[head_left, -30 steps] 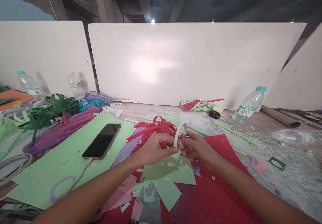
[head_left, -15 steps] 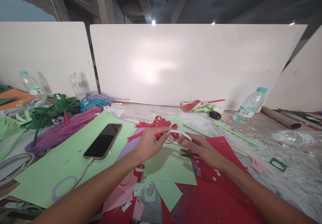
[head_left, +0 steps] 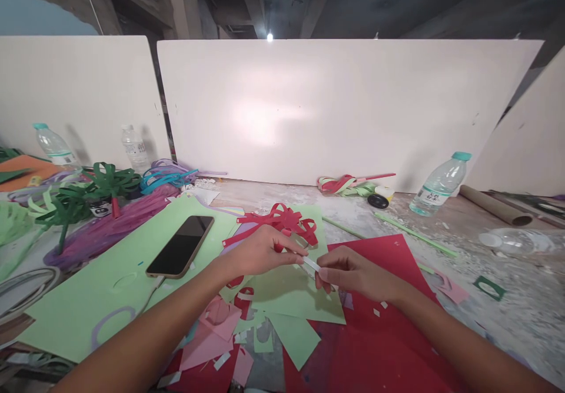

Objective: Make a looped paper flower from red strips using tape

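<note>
left hand [head_left: 265, 253]: fingers closed, with thumb and forefinger pinching one end of the white strip [head_left: 311, 263].
right hand [head_left: 351, 273]: also closed in a pinch on the strip's other end, with the remaining fingers curled under.
white strip: stretched between the two hands, just above the light green cut sheet [head_left: 291, 290] and in front of the red paper bloom [head_left: 282, 219]. It is too small to tell whether it is tape or plain paper.
risk, strip itself: both pinches sit at the very ends, so an uneven pull would likely tear it or slip it out of one grip. If it is sticky, any slack could let it fold onto itself or cling to a fingertip.
risk, red paper bloom: the left knuckles are near its loops, and a push forward could flatten or bend them.
risk, offcuts [head_left: 216, 322]: pink and green scraps lie loose below the hands. A sticky strip lowered too far would probably lift one.
risk, counter [head_left: 507, 299]: its bare part is strewn with white crumbs and dust, and grit on the strip would weaken any hold.
risk, phone [head_left: 180, 246]: it lies on the large green sheet [head_left: 88, 299] beside the left forearm, with a cable [head_left: 152, 290] running from it. A sideways sweep of that arm could snag the cable and drag the phone.
bottle [head_left: 439, 184]: well apart from both hands, so it poses little danger.
</note>
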Available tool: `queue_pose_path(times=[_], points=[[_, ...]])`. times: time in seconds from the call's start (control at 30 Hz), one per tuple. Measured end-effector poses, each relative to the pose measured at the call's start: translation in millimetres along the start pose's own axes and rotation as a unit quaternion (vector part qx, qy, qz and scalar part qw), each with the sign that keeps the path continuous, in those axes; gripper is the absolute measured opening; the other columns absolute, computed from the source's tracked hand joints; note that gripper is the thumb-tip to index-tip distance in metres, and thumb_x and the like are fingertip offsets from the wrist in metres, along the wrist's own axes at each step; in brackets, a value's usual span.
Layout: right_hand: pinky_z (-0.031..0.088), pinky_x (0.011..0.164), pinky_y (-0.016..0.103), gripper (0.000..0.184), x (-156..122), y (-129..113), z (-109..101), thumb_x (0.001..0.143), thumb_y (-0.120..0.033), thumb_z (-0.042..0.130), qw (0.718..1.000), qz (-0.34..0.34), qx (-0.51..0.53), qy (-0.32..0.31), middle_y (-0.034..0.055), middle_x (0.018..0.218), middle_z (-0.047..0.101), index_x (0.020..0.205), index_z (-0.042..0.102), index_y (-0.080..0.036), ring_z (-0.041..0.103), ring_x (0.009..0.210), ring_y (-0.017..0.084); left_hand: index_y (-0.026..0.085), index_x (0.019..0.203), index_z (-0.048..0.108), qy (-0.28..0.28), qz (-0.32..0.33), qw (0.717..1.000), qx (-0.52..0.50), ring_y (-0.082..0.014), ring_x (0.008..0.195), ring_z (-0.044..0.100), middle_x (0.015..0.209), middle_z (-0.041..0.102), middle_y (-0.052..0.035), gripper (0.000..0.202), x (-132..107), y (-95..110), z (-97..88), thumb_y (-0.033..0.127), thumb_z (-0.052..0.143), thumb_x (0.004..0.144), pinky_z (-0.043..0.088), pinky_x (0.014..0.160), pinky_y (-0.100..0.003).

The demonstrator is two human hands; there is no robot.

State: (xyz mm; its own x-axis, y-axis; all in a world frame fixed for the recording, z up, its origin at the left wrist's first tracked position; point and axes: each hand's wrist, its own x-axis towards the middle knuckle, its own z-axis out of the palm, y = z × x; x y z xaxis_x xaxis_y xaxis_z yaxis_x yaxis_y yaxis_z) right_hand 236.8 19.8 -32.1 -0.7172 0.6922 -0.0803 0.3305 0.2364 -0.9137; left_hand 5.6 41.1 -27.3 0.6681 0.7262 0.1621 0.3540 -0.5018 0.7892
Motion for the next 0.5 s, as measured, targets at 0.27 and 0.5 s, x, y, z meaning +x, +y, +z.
queue_pose_path(times=[0.27, 0.5], points=[[0.040, 0.049, 0.022, 0.036, -1.4, -2.0, 5.6, 0.086, -0.048, 0.055, 0.999, 0.024, 0.014, -0.033, 0.0037, 0.077, 0.064, 0.074, 0.069, -0.017, 0.053, 0.055, 0.010, 0.023, 0.095, 0.074, -0.015, -0.010, 0.999, -0.047, -0.0182, 0.090, 0.067, 0.098, 0.073, -0.0031, 0.020, 1.5, 1.0, -6.6, 0.031, 0.062, 0.081, 0.051, 0.075, -0.025], [0.047, 0.054, 0.024, 0.033, 2.3, -3.7, 17.0, 0.084, -0.047, 0.058, 0.997, 0.022, 0.072, -0.026, 0.0028, 0.068, 0.061, 0.081, 0.069, -0.015, 0.060, 0.061, 0.014, 0.021, 0.090, 0.072, 0.076, 0.031, 0.996, 0.029, -0.0167, 0.092, 0.065, 0.101, 0.072, -0.0020, 0.019, -0.4, 11.3, 4.3, 0.030, 0.055, 0.086, 0.049, 0.081, -0.026]])
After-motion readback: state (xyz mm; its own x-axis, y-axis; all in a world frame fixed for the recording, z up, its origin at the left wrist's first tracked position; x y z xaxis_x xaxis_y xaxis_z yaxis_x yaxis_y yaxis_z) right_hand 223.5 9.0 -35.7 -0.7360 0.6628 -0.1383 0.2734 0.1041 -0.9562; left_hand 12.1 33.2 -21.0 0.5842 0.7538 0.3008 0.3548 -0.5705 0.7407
